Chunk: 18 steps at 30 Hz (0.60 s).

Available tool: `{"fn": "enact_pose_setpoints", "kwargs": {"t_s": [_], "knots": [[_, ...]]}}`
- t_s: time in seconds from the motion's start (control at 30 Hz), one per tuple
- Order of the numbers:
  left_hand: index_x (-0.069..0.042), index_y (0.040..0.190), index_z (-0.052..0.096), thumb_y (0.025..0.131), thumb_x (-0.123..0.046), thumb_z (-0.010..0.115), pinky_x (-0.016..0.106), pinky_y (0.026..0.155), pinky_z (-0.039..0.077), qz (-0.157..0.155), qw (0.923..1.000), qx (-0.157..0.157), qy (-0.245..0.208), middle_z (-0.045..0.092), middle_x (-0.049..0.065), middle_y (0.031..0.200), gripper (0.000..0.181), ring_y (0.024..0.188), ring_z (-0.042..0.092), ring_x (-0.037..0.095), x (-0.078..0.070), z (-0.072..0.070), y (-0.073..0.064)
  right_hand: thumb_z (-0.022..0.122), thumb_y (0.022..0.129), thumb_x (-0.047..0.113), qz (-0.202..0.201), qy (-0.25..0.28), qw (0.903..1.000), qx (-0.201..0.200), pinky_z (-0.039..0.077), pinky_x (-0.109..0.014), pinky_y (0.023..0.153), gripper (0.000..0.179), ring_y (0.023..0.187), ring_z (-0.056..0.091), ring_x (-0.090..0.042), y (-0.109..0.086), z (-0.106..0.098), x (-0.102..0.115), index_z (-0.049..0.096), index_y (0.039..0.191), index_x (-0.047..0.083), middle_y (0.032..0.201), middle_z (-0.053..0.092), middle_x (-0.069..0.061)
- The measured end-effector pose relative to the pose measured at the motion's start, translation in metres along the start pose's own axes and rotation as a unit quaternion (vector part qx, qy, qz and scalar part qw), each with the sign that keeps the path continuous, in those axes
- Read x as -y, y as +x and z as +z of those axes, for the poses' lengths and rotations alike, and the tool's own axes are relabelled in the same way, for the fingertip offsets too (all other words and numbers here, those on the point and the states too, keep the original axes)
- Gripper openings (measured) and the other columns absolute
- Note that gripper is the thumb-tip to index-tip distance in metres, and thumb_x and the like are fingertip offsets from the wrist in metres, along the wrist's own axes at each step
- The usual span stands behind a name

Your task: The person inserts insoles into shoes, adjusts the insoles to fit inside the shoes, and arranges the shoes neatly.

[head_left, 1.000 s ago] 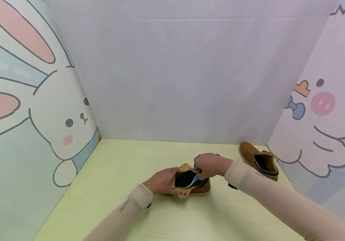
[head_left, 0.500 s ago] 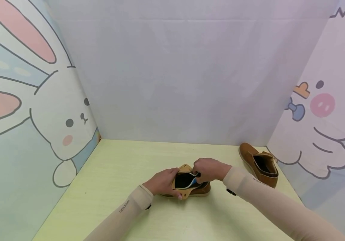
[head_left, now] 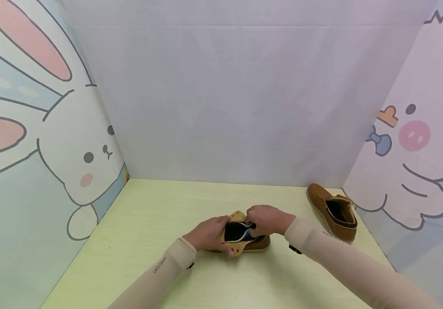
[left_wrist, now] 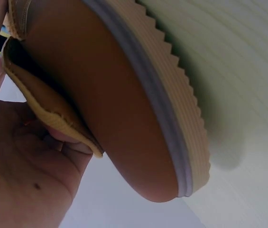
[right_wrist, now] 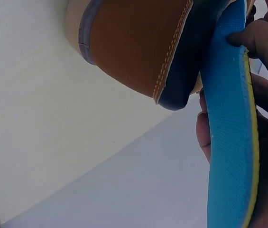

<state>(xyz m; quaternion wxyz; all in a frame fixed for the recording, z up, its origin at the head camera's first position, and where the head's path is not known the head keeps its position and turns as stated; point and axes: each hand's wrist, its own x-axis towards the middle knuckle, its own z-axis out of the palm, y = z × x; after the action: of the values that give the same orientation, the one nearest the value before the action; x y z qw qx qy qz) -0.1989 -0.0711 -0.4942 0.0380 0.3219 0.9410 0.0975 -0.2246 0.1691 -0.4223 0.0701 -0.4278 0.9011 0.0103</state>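
A brown lace-up shoe with a pale sole lies on the table, its toe to the left and its tan eyelet flaps spread apart. My left hand grips it over the front, thumb at the near flap and fingers at the far one. In the left wrist view the palm is close to a tan-edged flap. My right hand pinches a blue insole with a yellow edge. The insole's front end is inside the shoe opening, hidden there; its rear part still sticks out past the heel collar.
A second brown shoe stands at the table's back right corner, partly behind my right forearm. The pale yellow table meets a plain back wall and cartoon-printed side walls.
My right hand has shifted slightly left and down toward the shoe, and less of the blue insole shows in the opening. The left hand and shoe have stayed in place.
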Motion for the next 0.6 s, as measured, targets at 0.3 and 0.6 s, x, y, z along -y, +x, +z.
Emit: {"fn": "enact_pose_setpoints", "kwargs": {"t_s": [0.3, 0.6], "knots": [[-0.005, 0.155, 0.038, 0.069, -0.081, 0.072, 0.036, 0.101, 0.05, -0.001, 1.0, 0.001, -0.002, 0.052, 0.01, 0.147, 0.12, 0.127, 0.056, 0.023, -0.001, -0.002, 0.0, 0.08, 0.085, 0.025, 0.005, -0.01, 0.9999, -0.01, 0.048, -0.026, 0.063, 0.011, 0.068, 0.048, -0.006, 0.004, 0.006, 0.006, 0.072, 0.083, 0.017, 0.081, 0.057, 0.009], [-0.005, 0.155, 0.037, 0.07, -0.079, 0.073, 0.036, 0.1, 0.05, -0.003, 0.9999, 0.004, -0.013, 0.052, 0.009, 0.147, 0.118, 0.126, 0.056, 0.022, -0.002, -0.004, -0.002, 0.081, 0.084, 0.028, 0.011, -0.023, 0.9995, -0.018, 0.051, -0.026, 0.065, 0.014, 0.071, 0.05, -0.006, 0.01, 0.016, 0.013, 0.073, 0.084, 0.017, 0.081, 0.058, 0.009]]}}
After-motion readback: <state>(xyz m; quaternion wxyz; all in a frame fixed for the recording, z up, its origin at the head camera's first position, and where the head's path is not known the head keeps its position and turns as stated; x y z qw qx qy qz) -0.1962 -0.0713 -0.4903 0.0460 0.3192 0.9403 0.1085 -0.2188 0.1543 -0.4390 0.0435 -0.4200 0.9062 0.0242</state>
